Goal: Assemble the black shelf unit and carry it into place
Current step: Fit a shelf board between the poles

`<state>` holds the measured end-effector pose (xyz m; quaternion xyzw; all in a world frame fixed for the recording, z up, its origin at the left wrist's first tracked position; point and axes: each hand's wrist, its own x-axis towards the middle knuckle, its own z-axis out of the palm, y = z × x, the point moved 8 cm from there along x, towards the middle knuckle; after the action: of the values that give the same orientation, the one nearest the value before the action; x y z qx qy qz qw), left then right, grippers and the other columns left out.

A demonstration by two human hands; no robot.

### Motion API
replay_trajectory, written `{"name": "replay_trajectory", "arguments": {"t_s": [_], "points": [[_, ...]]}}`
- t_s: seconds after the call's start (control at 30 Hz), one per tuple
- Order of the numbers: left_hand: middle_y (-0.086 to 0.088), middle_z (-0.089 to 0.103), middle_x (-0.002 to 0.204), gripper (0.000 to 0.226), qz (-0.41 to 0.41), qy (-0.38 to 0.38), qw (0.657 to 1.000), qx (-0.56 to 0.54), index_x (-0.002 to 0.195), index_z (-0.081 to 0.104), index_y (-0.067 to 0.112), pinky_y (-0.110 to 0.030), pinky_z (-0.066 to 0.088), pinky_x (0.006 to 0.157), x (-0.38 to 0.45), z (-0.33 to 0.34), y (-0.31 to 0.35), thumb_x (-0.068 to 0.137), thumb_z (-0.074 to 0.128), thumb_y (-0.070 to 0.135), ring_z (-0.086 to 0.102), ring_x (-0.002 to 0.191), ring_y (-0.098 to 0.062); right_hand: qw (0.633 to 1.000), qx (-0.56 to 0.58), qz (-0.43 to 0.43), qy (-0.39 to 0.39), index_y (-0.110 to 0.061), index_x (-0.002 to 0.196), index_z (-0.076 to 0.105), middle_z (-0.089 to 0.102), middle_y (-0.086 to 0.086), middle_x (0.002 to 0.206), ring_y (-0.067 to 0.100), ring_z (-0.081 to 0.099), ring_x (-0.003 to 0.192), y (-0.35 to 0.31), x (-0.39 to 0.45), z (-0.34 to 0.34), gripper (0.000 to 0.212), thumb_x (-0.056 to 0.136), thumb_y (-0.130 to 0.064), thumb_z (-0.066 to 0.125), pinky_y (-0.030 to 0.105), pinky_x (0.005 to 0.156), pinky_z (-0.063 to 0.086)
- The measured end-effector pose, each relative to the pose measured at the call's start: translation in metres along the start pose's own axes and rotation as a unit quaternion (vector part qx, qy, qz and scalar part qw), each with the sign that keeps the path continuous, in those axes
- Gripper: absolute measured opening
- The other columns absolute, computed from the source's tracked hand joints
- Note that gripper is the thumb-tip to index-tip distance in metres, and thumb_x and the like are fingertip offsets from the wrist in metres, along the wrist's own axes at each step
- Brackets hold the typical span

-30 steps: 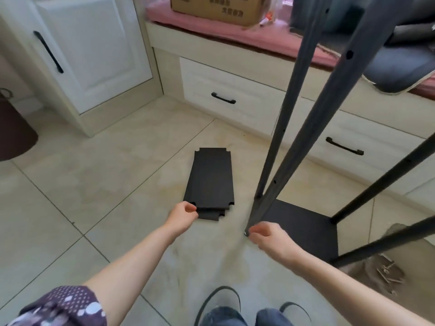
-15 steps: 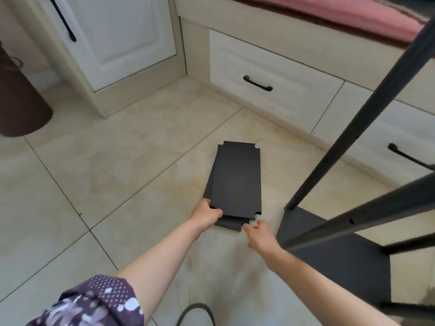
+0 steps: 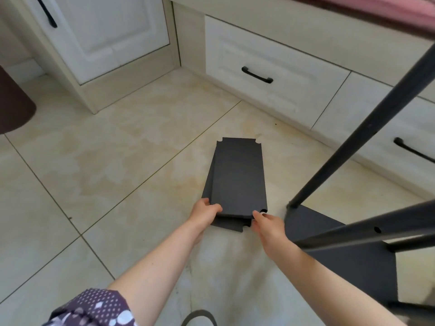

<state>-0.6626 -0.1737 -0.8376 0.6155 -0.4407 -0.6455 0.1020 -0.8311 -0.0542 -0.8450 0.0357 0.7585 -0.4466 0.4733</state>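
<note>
On the pale tiled floor in front of you everything is laid out, with white cabinetry along the far side: a tall door with a black handle at upper left and two drawers with black pulls running off to the right under a pink cushion edge. At your right stands the partly built black shelf unit, its base panel flat on the tiles and its dark metal posts rising up and out of view, two of them crossing the right edge nearly level. A dark brown rounded object sits at the far left edge; what it is cannot be told. In the middle of the floor, just left of the unit's base, lies a stack of black shelf panels with notched corners, the upper panels shifted slightly off the ones beneath. Your left hand takes the near left corner of the top panel, thumb on its upper face and fingers curled under the edge, so that grip is clamped on the panel. Your right hand is at the near right corner, thumb tip on top by the notch and fingers tucked below the edge, likewise closed on the panel. The near end of that top panel sits a little above the lowest one, which pokes out toward you between your hands. A patterned purple sleeve shows at the bottom left.
</note>
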Motion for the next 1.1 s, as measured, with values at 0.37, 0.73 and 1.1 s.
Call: {"name": "replay_trajectory", "arguments": {"t_s": [0.37, 0.73, 1.1], "points": [[-0.015, 0.066, 0.114, 0.028, -0.048, -0.032, 0.973, -0.222, 0.124, 0.057, 0.001, -0.040, 0.055, 0.087, -0.006, -0.010, 0.005, 0.100, 0.061, 0.013, 0.068, 0.093, -0.030, 0.993, 0.104, -0.037, -0.053, 0.002, 0.110, 0.056, 0.066, 0.013, 0.106, 0.021, 0.070, 0.086, -0.034, -0.051, 0.013, 0.020, 0.092, -0.005, 0.065, 0.024, 0.076, 0.056], [-0.005, 0.078, 0.090, 0.026, -0.025, -0.085, 0.952, -0.293, 0.112, 0.068, 0.006, -0.030, 0.057, 0.058, -0.043, -0.022, 0.001, 0.097, 0.065, 0.027, 0.073, 0.075, -0.019, 0.969, -0.070, -0.208, -0.117, -0.008, 0.094, 0.065, 0.072, 0.004, 0.093, 0.019, 0.072, 0.089, -0.075, -0.149, -0.026, 0.007, 0.089, -0.008, 0.069, 0.027, 0.071, 0.060], [-0.004, 0.071, 0.120, 0.040, 0.072, -0.043, 0.899, -0.429, 0.123, 0.062, 0.013, -0.036, 0.062, 0.066, -0.087, -0.083, 0.065, 0.100, 0.057, 0.045, 0.072, 0.103, -0.024, 0.863, -0.296, -0.399, -0.094, -0.029, 0.086, 0.054, 0.058, -0.009, 0.093, 0.012, 0.064, 0.084, -0.146, -0.257, -0.065, 0.026, 0.086, -0.011, 0.073, 0.013, 0.066, 0.045]]}}
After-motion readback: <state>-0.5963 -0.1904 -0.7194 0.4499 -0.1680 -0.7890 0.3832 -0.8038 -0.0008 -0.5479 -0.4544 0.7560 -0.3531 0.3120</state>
